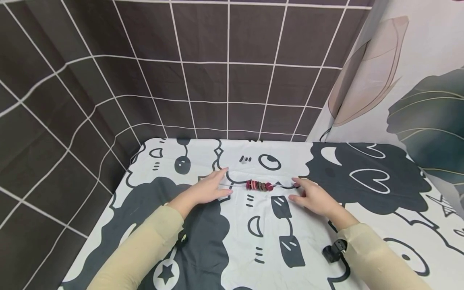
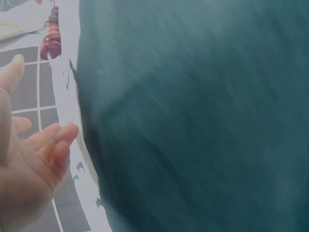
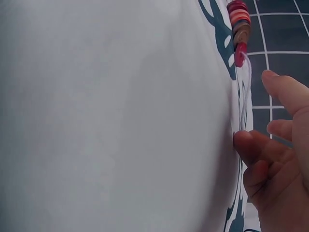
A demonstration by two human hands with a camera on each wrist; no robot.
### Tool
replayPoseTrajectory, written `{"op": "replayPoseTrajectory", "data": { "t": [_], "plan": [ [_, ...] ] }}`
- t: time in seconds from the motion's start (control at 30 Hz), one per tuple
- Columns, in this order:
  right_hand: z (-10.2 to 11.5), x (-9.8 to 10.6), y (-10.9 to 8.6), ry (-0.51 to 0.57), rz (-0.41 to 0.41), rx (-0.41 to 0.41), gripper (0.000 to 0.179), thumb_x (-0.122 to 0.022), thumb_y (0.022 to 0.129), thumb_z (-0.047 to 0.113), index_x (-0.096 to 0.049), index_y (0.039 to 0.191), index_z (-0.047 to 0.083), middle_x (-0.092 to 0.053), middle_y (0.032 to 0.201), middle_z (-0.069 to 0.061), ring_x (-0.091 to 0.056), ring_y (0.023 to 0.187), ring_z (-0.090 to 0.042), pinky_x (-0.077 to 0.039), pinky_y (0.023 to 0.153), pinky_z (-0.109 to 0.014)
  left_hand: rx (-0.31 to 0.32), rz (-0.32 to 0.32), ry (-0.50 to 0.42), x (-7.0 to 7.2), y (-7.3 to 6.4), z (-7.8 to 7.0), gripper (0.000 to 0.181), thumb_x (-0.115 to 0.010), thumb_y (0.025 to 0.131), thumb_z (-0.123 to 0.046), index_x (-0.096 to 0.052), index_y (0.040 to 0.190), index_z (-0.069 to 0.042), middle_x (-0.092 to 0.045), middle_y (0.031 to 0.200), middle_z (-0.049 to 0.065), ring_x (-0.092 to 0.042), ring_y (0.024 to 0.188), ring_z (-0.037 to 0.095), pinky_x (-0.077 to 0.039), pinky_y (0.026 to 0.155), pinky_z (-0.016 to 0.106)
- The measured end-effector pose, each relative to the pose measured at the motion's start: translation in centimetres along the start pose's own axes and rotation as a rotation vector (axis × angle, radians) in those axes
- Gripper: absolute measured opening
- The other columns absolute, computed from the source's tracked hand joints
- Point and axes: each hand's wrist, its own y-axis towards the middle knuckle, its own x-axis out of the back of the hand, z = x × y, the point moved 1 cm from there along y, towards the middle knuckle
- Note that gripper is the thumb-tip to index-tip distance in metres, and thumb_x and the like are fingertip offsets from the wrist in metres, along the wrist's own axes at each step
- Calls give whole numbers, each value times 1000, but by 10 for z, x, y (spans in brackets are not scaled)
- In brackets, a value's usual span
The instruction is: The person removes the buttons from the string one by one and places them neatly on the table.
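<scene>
Disc string (image 1: 258, 185) lying between two parted hands

Discs in red, pink and brown are sitting packed face to face near the middle of a pale cord (image 1: 235, 185); the string is resting on the patterned cloth (image 1: 237, 225), its bare cord running out to either side.

Handling, by judgement: looking light overall; discs probably stiff and smooth, likely to be slipping along the cord if it tilts; cord seeming thin and limp, so buckling under a push rather than carrying it; nothing looking very fragile. Best hold probably a pinch on bare cord at each end, pulling evenly; gripping the stack itself would be risking a shuffle of discs.

Left hand (image 1: 210, 189) is lying by the left run, thumb and forefinger spread apart, gripping nothing visible; right hand (image 1: 317, 196) is reaching toward the right run, fingers loose, thumb parted, no grip showing; whether a fingertip is touching cord, cannot tell.

Containers: none showing in any view.
</scene>
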Motion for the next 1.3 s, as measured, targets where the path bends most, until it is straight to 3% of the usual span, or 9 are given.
{"op": "replayPoseTrajectory", "data": {
  "t": [0.2,0.53,0.93,1.3],
  "plan": [
    [2,-4,3,16,-8,-7,58,-69,84,26,-50,127,-7,-58,105,-16,-53,78,-18,-45,69,-38,-41,18,-71,0,7,-12,77,-55,90,-44,-20,149,-9,-40,138,17,-43,125,30,-33,102,46],
    [4,-10,6,21,-16,15,57,-70,82,25,-51,126,-6,-58,97,-11,-50,76,-17,-43,67,-35,-36,38,-97,-7,12,-14,76,-56,91,-44,-20,149,-10,-40,139,16,-47,122,29,-33,103,45],
    [9,-15,9,59,-2,39,56,-70,82,22,-51,126,-7,-60,103,-12,-49,75,-14,-43,69,-34,-26,44,-106,-14,21,-20,80,-59,89,-41,-17,150,-11,-40,139,17,-42,127,30,-31,105,44],
    [17,-14,13,55,14,9,55,-70,83,22,-51,127,-5,-59,102,-12,-50,74,-14,-43,68,-34,-41,48,-73,-15,26,-23,78,-59,89,-41,-20,149,-10,-42,139,13,-41,128,26,-30,105,40]
  ]
}}
